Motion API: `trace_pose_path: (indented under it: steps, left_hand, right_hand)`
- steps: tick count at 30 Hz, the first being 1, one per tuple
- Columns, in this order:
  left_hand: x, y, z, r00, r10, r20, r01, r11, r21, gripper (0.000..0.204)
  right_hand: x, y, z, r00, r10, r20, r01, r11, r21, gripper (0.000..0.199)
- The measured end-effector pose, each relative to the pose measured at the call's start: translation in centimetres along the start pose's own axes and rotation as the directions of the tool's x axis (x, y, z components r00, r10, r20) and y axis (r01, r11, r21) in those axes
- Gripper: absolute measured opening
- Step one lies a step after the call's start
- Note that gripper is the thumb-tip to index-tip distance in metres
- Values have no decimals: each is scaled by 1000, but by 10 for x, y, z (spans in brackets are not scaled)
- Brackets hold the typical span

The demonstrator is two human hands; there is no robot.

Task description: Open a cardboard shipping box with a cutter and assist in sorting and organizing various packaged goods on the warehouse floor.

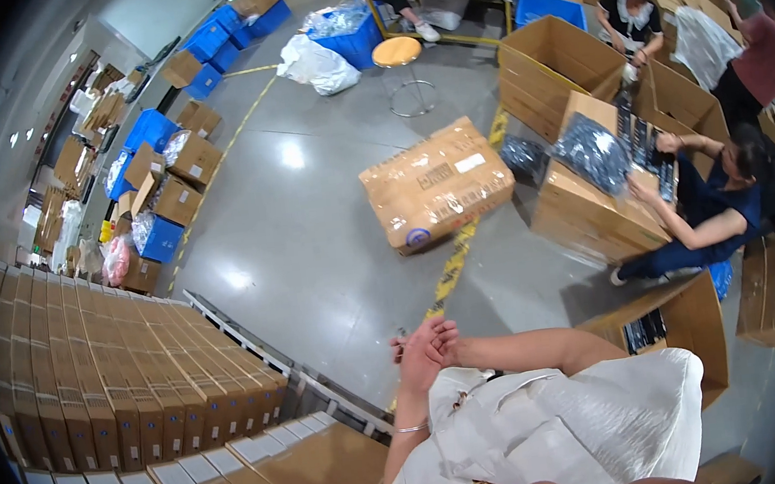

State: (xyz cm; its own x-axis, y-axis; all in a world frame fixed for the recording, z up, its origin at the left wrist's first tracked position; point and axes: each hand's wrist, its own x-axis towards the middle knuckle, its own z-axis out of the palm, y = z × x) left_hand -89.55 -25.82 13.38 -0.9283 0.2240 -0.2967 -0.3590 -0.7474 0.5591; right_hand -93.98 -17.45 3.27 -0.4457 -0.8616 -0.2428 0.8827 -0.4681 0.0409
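My hands meet in front of me, above the grey floor (325, 277). My left hand (421, 359), with a bracelet on its wrist, lies across the right one, its fingers curled over the right wrist. My right hand (399, 347) is mostly hidden underneath; some of its fingertips stick out on the left, apart. No object shows in either hand. Beyond them a taped brown carton (438, 185) sits closed on the floor, apart from my hands, beside a yellow-and-black floor stripe (452, 268).
Rows of upright brown cartons (111, 394) stand at left behind a metal rail (328, 395). At right a co-worker (718, 198) handles dark packages over an open carton (592, 211). Another open carton (699, 332) stands near my right arm. A round stool (397, 52) is farther off.
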Motion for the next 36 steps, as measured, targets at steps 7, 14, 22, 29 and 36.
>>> trace_pose_path:
  steps: [7,14,22,29,36]
  left_hand:
    - [56,138,-98,981,46,187,-1,972,-236,37]
    - [158,292,-133,831,-285,477,449,851,-273,46]
    - [318,393,-120,563,-719,408,608,694,385,51]
    - [466,535,-237,663,-673,328,558,736,383,36]
    - [599,639,-253,843,-536,-51,478,703,527,27]
  right_hand:
    - [191,-12,34,997,-35,-61,33,999,-40,12]
    - [310,-86,58,941,-306,-146,283,946,-157,13]
    - [468,-187,75,894,-408,-187,359,900,-249,15]
    - [605,-329,131,859,-439,-263,416,898,-144,19]
    - [698,-444,206,765,-644,-7,416,503,-757,29]
